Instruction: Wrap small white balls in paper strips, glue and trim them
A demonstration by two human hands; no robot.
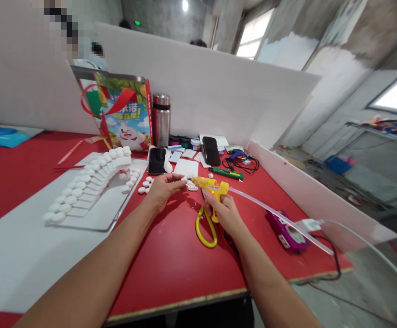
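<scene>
My right hand (220, 207) is wrapped round the handle of a yellow glue gun (207, 183), a long clear glue stick (270, 212) trailing from its back. The gun's nozzle points left, close to my left hand (166, 189), which pinches a small white piece (184, 179) between thumb and fingertips. Beneath the right hand lie scissors with yellow handles (205, 232). Several round white pieces (146, 184) sit on the table beside my left hand. Farther left, an arched white model (89, 182) edged with round white pieces rests on a white board (20, 246).
On the red table (177, 259) stand a gift bag (126, 114) and a steel bottle (162, 119) at the back. Two phones (157, 161), small jars (185, 142), a green pen-like tool (226, 173) and cables lie nearer. A purple power strip (287, 232) is at right. White partitions surround the table.
</scene>
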